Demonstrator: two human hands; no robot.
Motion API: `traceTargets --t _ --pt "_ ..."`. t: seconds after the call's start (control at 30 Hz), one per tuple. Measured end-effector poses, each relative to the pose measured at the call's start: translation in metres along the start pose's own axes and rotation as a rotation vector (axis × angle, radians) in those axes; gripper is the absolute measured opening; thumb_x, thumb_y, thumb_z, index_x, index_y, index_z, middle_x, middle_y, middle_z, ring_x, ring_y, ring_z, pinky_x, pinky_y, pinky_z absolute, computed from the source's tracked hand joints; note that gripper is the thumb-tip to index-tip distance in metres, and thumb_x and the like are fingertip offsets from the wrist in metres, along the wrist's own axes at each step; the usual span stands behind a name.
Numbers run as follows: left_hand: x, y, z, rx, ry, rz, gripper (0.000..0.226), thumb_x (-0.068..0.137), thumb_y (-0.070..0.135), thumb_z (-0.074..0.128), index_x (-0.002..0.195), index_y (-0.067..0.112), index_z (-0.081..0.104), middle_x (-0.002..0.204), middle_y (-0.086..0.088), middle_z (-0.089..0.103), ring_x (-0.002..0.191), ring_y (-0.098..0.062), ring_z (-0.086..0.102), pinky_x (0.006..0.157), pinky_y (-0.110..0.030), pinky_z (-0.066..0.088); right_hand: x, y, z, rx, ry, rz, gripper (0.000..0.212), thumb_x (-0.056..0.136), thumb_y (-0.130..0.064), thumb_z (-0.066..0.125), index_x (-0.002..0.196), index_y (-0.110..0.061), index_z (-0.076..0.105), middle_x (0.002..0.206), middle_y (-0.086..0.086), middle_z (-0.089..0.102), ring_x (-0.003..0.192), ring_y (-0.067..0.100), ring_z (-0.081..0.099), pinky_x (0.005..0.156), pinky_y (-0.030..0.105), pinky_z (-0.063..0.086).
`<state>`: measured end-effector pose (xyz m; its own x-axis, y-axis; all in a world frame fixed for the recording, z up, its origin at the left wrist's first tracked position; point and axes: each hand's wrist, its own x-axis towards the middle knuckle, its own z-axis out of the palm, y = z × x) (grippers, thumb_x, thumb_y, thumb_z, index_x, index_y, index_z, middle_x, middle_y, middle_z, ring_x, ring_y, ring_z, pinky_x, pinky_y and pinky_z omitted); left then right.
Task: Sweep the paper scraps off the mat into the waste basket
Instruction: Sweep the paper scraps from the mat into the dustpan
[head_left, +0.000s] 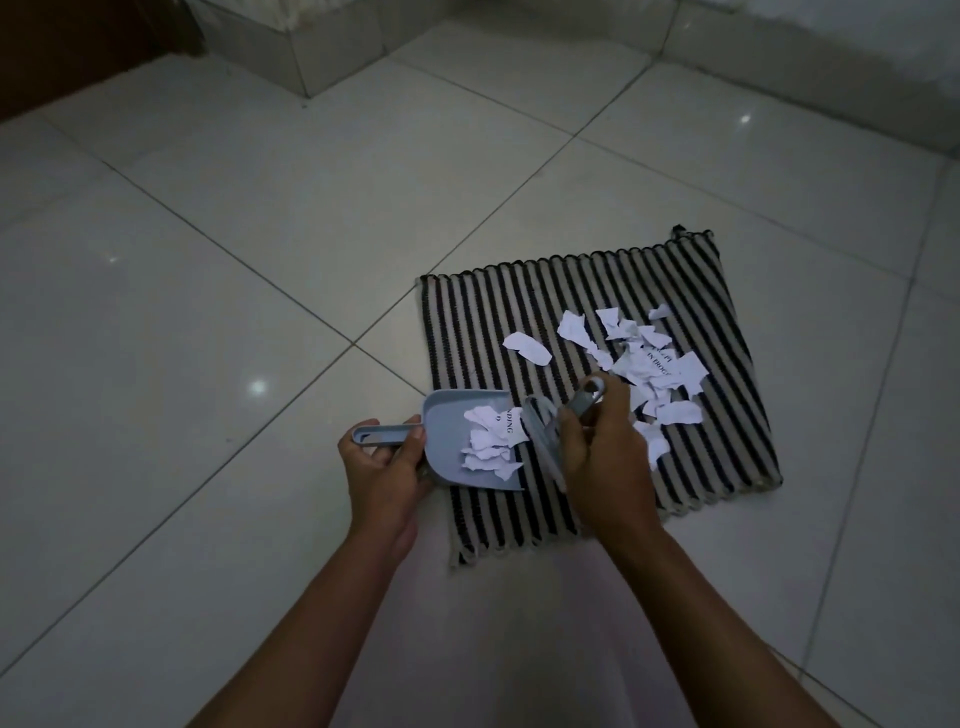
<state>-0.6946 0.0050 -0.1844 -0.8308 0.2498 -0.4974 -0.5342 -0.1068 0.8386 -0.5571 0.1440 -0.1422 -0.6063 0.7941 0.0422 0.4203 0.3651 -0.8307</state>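
Observation:
A black-and-beige striped mat (582, 291) lies on the tiled floor. White torn paper scraps (644, 364) are scattered over its right half. My left hand (384, 467) grips the handle of a light blue dustpan (447, 431), which rests on the mat's left edge with several scraps (491, 441) inside. My right hand (602, 452) holds a small grey hand brush (545, 436), its bristles at the pan's mouth. No waste basket is in view.
Glossy white floor tiles (208, 312) surround the mat. A tiled step or wall base (311, 57) runs along the top left, and another wall base (805, 67) at the top right. A dark brown surface (62, 47) fills the top left corner.

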Motion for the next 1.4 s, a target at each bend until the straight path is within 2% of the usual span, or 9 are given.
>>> traceTargets --t 0.1,0.3,0.37,0.47,0.7,0.9,1.13,1.27,1.4 --pt "0.000 0.001 0.000 -0.008 -0.001 -0.015 0.044 0.091 0.001 0.068 0.115 0.022 0.037 0.104 -0.006 0.070 0.085 -0.019 0.069 0.056 -0.033 0.059 0.002 0.004 -0.007 0.006 0.076 0.042 0.020 0.103 -0.027 0.048 0.115 -0.036 0.035 0.088 -0.007 0.062 0.076 0.005 0.063 0.055 0.019 0.047" --pt "-0.002 -0.001 0.003 -0.002 -0.012 -0.040 0.043 0.092 0.003 0.068 0.115 0.024 0.037 0.104 -0.006 0.068 0.085 -0.018 0.069 0.055 -0.035 0.059 -0.002 -0.003 0.005 0.006 -0.076 -0.014 0.010 0.104 -0.034 0.044 0.108 -0.038 0.036 0.086 -0.003 0.063 0.073 0.013 0.064 0.063 0.044 0.058" --pt "-0.003 -0.003 0.004 -0.008 -0.028 -0.037 0.043 0.092 0.003 0.068 0.114 0.024 0.037 0.106 -0.006 0.069 0.085 -0.018 0.069 0.055 -0.035 0.058 -0.002 0.000 -0.005 0.025 -0.031 0.001 0.020 0.104 -0.029 0.046 0.109 -0.042 0.032 0.087 -0.003 0.064 0.073 0.010 0.066 0.059 0.034 0.058" --pt "-0.007 -0.007 0.009 -0.006 -0.062 -0.034 0.043 0.093 0.003 0.067 0.115 0.024 0.037 0.105 -0.007 0.069 0.081 -0.016 0.070 0.054 -0.035 0.058 -0.004 0.012 -0.032 0.050 0.126 0.060 0.025 0.102 -0.024 0.051 0.120 -0.030 0.035 0.093 -0.005 0.064 0.077 0.004 0.066 0.055 0.015 0.052" --pt "-0.015 -0.014 0.021 0.062 -0.134 -0.002 0.053 0.092 0.005 0.069 0.123 0.030 0.034 0.109 -0.012 0.068 0.083 -0.015 0.073 0.063 -0.043 0.061 -0.012 0.038 -0.075 -0.020 0.333 0.173 0.037 0.101 -0.018 0.054 0.131 -0.020 0.033 0.095 -0.002 0.060 0.075 -0.002 0.059 0.051 0.008 0.045" --pt "-0.018 -0.018 0.027 0.117 -0.142 0.019 0.051 0.092 0.006 0.068 0.122 0.031 0.035 0.108 -0.014 0.070 0.084 -0.019 0.072 0.063 -0.043 0.061 -0.025 0.039 -0.054 -0.082 0.151 0.102 0.036 0.101 -0.023 0.053 0.128 -0.034 0.031 0.095 0.001 0.066 0.079 0.014 0.067 0.064 0.038 0.058" --pt "-0.016 -0.019 0.025 0.111 -0.150 0.017 0.051 0.092 0.006 0.069 0.121 0.031 0.035 0.113 -0.017 0.068 0.091 -0.024 0.071 0.066 -0.046 0.061 -0.017 0.041 -0.061 -0.003 0.268 0.146 0.040 0.100 -0.022 0.054 0.134 -0.024 0.033 0.104 0.004 0.066 0.083 0.013 0.068 0.065 0.031 0.058" --pt "-0.017 -0.021 0.025 0.125 -0.149 0.021 0.051 0.091 0.007 0.070 0.119 0.032 0.036 0.117 -0.019 0.066 0.098 -0.028 0.069 0.064 -0.044 0.061 -0.024 0.029 -0.042 -0.069 0.155 0.094 0.031 0.102 -0.025 0.051 0.126 -0.029 0.032 0.093 -0.001 0.064 0.074 0.006 0.065 0.055 0.021 0.051" --pt "-0.019 -0.023 0.024 0.130 -0.150 0.025 0.051 0.091 0.007 0.070 0.120 0.031 0.036 0.117 -0.019 0.066 0.100 -0.029 0.069 0.063 -0.042 0.061 -0.032 0.016 -0.022 -0.090 0.025 0.029 0.021 0.104 -0.027 0.048 0.111 -0.039 0.032 0.078 -0.005 0.060 0.064 0.007 0.060 0.052 0.034 0.053"
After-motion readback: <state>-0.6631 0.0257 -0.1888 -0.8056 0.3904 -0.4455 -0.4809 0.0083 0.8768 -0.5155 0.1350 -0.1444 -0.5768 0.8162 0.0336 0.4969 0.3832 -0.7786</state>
